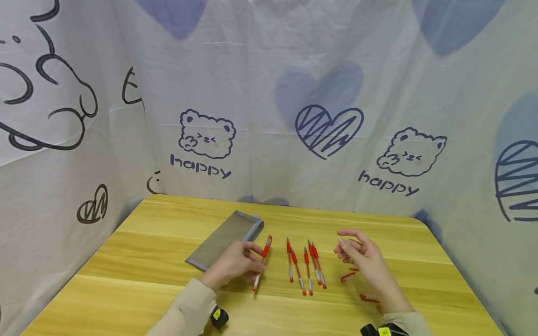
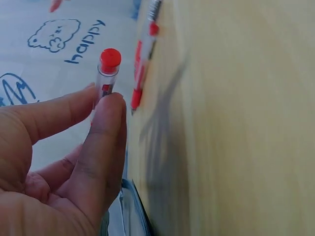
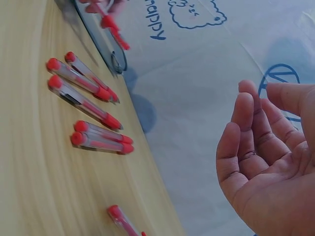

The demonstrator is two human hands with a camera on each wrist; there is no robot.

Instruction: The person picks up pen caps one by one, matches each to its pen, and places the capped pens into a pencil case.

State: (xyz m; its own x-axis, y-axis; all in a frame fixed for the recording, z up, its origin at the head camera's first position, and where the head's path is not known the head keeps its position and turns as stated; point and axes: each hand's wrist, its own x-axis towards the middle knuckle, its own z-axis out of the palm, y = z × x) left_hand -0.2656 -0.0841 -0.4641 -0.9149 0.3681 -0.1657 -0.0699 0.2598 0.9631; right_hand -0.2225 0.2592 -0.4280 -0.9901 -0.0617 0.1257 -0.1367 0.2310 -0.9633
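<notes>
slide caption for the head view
Left hand holds a red pen beside five uncapped pens; right hand hovers near pen caps.

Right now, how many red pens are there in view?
6: the left hand holds one pen; on the table between the hands lie three pens, then two pens close together nearest the right hand. The hands could hide more.

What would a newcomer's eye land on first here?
Probably the slim red-and-clear plastic pen raised in the left hand, then the five similar red-and-clear pens lying loosely side by side on the yellow wood-grain table, between that hand and the empty right hand. Behind the table, the pale cloth backdrop printed with blue hearts and cartoon bears also stands out.
</notes>
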